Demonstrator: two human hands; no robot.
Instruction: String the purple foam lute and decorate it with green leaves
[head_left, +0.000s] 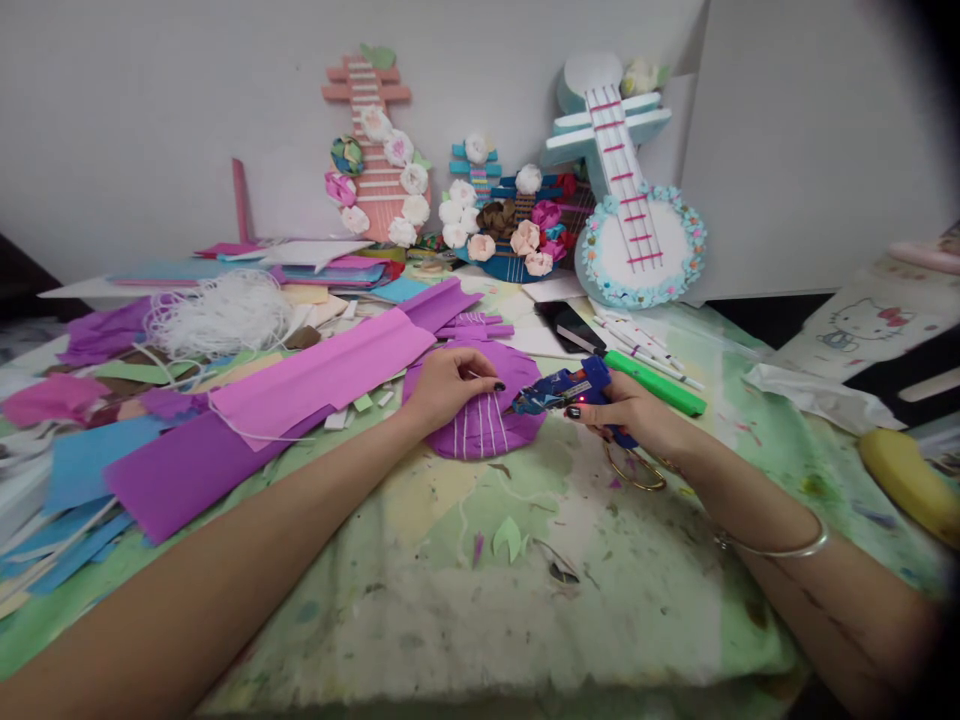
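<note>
The right hand [634,415] is closed around a blue glue gun [570,387], with its nozzle touching the purple foam disc [487,425]. The disc is strung with white threads and lies on the stained green surface [600,580]. The left hand [450,385] rests half-curled on the disc's top; whether it pinches a thread is unclear.

I see a table [600,600] under a paint-spotted green cover, with a purple disc [484,428] strung with white cord near its middle, and a green marker [656,383] and dark phone [568,323] between it and the far edge. Toward the left edge lie a pink sheet [322,375], a purple sheet [180,470], blue scraps [82,470] and a white cord tangle [221,315]. By the right edge sits something yellow [907,480], blurred, perhaps a banana.
</note>
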